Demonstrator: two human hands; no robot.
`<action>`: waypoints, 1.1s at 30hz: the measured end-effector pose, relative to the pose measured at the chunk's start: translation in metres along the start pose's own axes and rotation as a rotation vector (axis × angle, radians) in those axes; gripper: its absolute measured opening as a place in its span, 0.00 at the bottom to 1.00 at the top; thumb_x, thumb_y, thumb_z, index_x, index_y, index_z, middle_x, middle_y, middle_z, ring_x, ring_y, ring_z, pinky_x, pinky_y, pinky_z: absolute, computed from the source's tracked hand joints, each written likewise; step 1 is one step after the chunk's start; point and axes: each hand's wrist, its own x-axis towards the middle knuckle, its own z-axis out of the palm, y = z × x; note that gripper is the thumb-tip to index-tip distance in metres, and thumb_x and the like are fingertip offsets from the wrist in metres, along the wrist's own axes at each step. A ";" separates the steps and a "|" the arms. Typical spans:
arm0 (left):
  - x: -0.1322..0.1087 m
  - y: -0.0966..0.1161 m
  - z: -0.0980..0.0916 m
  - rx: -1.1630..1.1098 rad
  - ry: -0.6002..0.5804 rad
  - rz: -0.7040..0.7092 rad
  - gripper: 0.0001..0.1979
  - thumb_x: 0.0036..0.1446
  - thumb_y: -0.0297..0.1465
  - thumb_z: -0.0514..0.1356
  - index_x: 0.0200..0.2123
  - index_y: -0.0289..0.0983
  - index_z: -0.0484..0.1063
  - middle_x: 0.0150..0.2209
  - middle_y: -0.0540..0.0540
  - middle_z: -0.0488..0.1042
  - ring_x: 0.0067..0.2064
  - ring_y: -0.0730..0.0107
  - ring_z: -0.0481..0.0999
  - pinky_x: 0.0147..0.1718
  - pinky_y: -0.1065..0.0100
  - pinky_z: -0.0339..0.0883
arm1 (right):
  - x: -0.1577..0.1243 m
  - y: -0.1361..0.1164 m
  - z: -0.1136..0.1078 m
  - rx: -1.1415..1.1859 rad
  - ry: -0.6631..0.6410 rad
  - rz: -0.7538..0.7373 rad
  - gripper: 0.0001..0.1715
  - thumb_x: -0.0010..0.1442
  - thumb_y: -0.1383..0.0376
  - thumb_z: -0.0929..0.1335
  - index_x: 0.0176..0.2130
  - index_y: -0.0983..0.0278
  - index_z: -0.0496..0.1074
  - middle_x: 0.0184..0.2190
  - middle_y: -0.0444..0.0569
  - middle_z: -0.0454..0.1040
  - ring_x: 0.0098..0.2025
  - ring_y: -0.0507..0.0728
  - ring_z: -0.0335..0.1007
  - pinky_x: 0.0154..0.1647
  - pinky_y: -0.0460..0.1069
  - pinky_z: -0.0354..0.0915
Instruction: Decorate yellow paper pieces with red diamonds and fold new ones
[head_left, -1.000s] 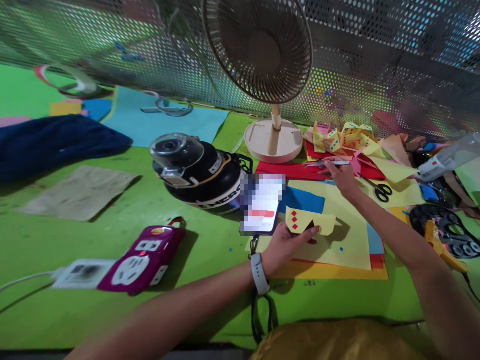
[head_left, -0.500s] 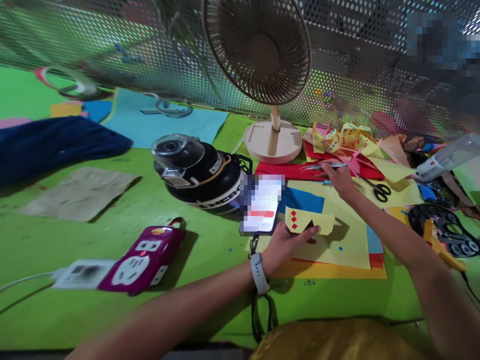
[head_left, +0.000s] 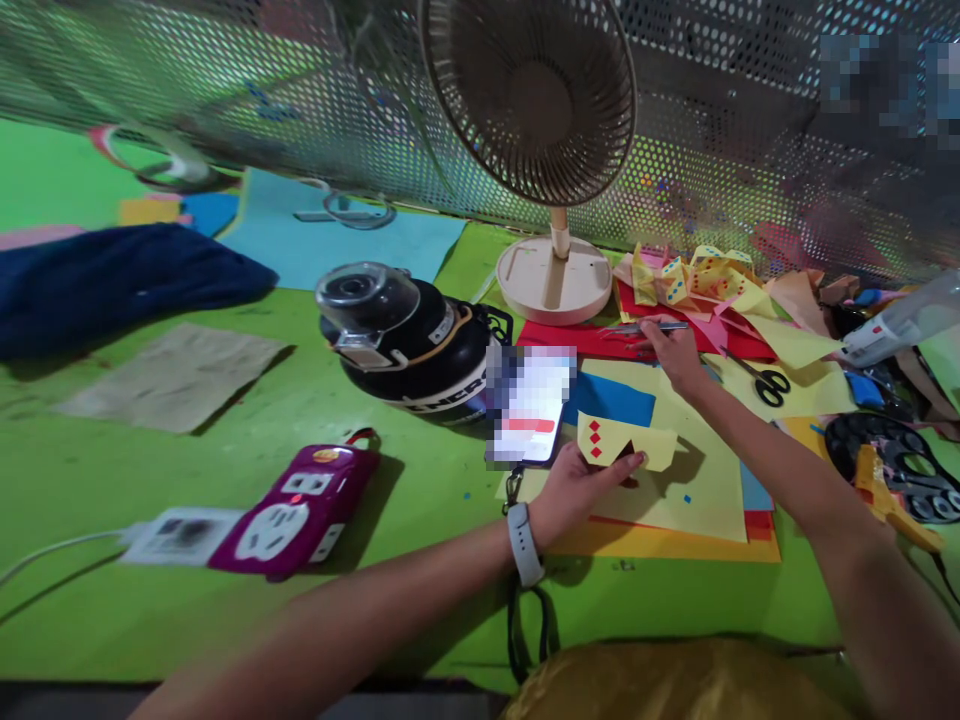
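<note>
Between thumb and fingers, my left hand (head_left: 581, 485) pinches a folded yellow paper piece (head_left: 651, 446) that carries red diamonds in a column. Beneath it lie stacked sheets of yellow paper (head_left: 712, 515) and a blue paper strip (head_left: 611, 400). My right hand (head_left: 675, 350) is closed around metal tweezers (head_left: 645, 328), their tips pointing left over a red sheet (head_left: 547, 336). Whether the tips hold anything is too small to tell. Just right of that hand rest black scissors (head_left: 771, 386) on yellow paper. A phone (head_left: 529, 410) with a lit screen lies left of the folded piece.
A black bottle (head_left: 412, 350) and a fan (head_left: 555, 280) stand behind the phone. Folded yellow paper dice (head_left: 720, 270) and scraps are heaped at back right. A purple power strip (head_left: 300, 515) lies at left, and a yellow glue gun (head_left: 889, 500) at far right.
The whole view has shifted slightly, so things appear a little further right. Both hands keep their grips, and the tweezers remain over the red sheet.
</note>
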 end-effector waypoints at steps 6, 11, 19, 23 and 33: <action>-0.001 0.001 0.000 0.011 -0.002 -0.012 0.15 0.44 0.39 0.70 0.30 0.34 0.75 0.32 0.43 0.80 0.28 0.68 0.77 0.32 0.63 0.76 | 0.000 0.000 0.002 0.007 -0.012 0.026 0.12 0.53 0.57 0.69 0.32 0.61 0.67 0.24 0.41 0.76 0.22 0.52 0.75 0.27 0.47 0.72; 0.000 0.002 0.001 -0.012 -0.008 -0.005 0.16 0.43 0.40 0.71 0.29 0.33 0.75 0.31 0.44 0.79 0.28 0.69 0.76 0.31 0.65 0.76 | -0.002 -0.002 0.005 0.014 -0.025 0.042 0.10 0.53 0.57 0.69 0.32 0.60 0.67 0.25 0.42 0.77 0.23 0.53 0.76 0.28 0.48 0.73; 0.000 0.002 0.001 0.014 -0.005 -0.007 0.17 0.43 0.41 0.70 0.30 0.33 0.75 0.32 0.43 0.79 0.29 0.67 0.77 0.32 0.64 0.75 | -0.003 -0.004 0.006 0.015 -0.028 0.036 0.07 0.55 0.60 0.68 0.33 0.60 0.67 0.25 0.42 0.77 0.24 0.54 0.77 0.29 0.48 0.73; -0.001 0.002 0.000 0.020 -0.009 -0.010 0.17 0.43 0.41 0.70 0.30 0.34 0.75 0.32 0.43 0.80 0.28 0.68 0.77 0.31 0.64 0.75 | -0.004 -0.005 0.007 0.014 -0.025 0.026 0.06 0.55 0.60 0.68 0.33 0.61 0.68 0.25 0.43 0.77 0.24 0.53 0.77 0.28 0.46 0.72; 0.000 -0.001 0.001 0.012 0.007 -0.006 0.15 0.44 0.39 0.70 0.29 0.33 0.75 0.30 0.45 0.79 0.26 0.70 0.76 0.31 0.65 0.75 | -0.001 -0.003 0.006 -0.011 -0.025 0.013 0.10 0.54 0.58 0.69 0.33 0.61 0.68 0.26 0.42 0.78 0.26 0.54 0.77 0.29 0.47 0.72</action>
